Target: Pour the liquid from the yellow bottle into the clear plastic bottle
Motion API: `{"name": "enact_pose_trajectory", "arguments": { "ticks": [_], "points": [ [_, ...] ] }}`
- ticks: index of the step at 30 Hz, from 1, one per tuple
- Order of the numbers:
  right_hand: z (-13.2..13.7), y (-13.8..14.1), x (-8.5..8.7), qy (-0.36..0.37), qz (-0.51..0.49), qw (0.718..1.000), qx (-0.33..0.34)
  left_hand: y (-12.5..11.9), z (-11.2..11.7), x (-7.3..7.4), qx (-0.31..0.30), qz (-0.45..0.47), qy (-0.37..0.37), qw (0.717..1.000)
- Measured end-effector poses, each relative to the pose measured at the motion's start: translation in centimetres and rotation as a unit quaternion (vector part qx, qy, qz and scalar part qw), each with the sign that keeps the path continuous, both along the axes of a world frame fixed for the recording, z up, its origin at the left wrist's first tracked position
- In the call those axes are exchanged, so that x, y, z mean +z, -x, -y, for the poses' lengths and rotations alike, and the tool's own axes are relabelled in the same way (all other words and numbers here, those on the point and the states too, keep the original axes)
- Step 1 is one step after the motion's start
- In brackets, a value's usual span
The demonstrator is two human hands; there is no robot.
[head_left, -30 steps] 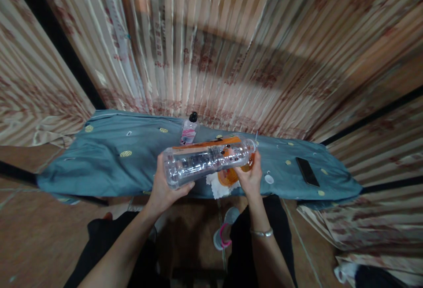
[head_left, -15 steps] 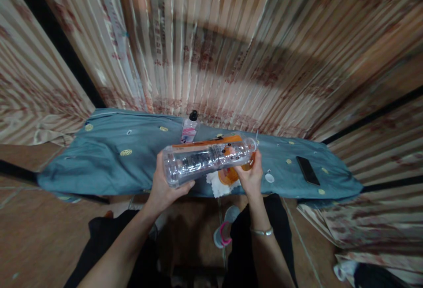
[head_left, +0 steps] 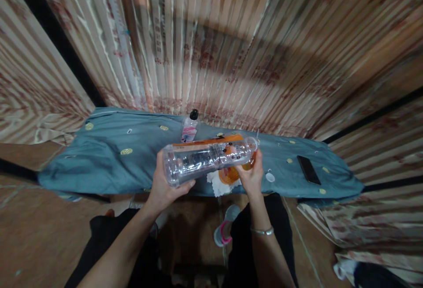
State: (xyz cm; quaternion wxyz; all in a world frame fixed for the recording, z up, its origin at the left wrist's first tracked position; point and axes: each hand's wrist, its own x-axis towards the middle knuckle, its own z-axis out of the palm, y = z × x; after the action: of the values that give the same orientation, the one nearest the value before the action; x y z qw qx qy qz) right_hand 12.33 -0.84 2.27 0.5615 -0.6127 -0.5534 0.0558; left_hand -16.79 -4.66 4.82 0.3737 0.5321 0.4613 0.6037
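Observation:
A large clear plastic bottle (head_left: 208, 158) with an orange label lies nearly level above the blue cloth (head_left: 109, 160). My left hand (head_left: 163, 186) is wrapped round its base. My right hand (head_left: 251, 175) is closed round a glass of orange liquid (head_left: 231, 174), just under the bottle's neck. The glass sits over a white tissue (head_left: 216, 185). Most of the glass is hidden by the bottle and my fingers.
A small bottle with a black cap (head_left: 190, 128) stands at the back of the cloth. A white cap (head_left: 270, 177) lies right of my hand, a black phone (head_left: 308, 170) further right. Striped curtains (head_left: 211, 50) hang behind. My shoe (head_left: 224, 230) rests on the brown floor.
Nearly nothing differs; the bottle's neck end has risen very slightly. Both hands keep their grips.

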Motion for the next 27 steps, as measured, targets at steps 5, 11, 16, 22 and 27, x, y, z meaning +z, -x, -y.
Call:
{"name": "enact_pose_trajectory", "arguments": {
  "ticks": [5,11,16,22,27],
  "points": [
    [0.07,0.06,0.08,0.003,-0.001,1.0,0.007,0.09,-0.02,0.13,0.002,-0.008,-0.015,1.0],
    [0.01,-0.06,0.02,0.003,-0.01,1.0,0.005,0.04,0.06,0.16,-0.01,-0.016,-0.016,1.0],
    [-0.02,-0.08,-0.02,0.0,-0.007,1.0,0.008,0.13,0.11,-0.16,-0.007,-0.022,-0.018,1.0],
    [-0.02,-0.08,0.04,0.008,-0.012,1.0,0.004,0.22,0.12,-0.15,-0.002,-0.025,-0.009,1.0],
    [-0.04,-0.07,0.0,0.001,0.003,1.0,0.001,0.19,0.11,-0.08,-0.007,-0.018,0.002,1.0]
  ]
}}
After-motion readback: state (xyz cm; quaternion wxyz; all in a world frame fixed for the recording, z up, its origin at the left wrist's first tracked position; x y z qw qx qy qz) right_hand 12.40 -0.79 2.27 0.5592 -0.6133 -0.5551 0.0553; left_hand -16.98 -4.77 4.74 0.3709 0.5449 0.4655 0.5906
